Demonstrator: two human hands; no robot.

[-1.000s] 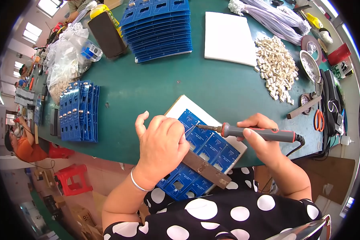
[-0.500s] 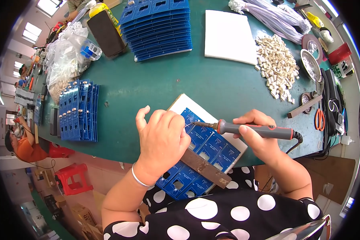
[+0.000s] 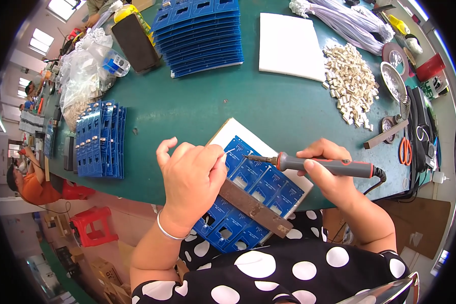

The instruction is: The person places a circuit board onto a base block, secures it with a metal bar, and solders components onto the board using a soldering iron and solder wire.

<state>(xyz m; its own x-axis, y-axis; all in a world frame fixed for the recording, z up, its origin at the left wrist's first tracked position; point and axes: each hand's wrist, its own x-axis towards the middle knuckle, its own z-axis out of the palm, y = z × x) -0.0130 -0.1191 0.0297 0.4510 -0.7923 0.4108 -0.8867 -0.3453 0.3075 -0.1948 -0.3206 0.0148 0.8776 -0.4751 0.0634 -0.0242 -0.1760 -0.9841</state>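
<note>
A soldering iron (image 3: pixel 314 164) with a grey and red handle is gripped in my right hand (image 3: pixel 332 172), its tip just above or on a blue circuit board panel (image 3: pixel 263 178). My left hand (image 3: pixel 190 175) pinches a thin strand of solder wire (image 3: pixel 230 151), whose end points over the panel a little left of the iron's tip. The panel lies tilted on a white foam slab (image 3: pixel 234 128) at the table's edge, and a dull metal bar (image 3: pixel 254 206) rests across it. Part of the panel is hidden by my left hand.
Blue panels stand in a tall stack (image 3: pixel 197 40) at the back and a smaller group (image 3: pixel 101 139) on the left. Rightward are a pile of small white connectors (image 3: pixel 349 81), a white foam sheet (image 3: pixel 291 46) and orange scissors (image 3: pixel 405 151). A phone (image 3: pixel 136 43) lies back left.
My left hand has moved left and slightly down, drawing the solder wire away from the iron's tip. The iron in my right hand has barely moved.
</note>
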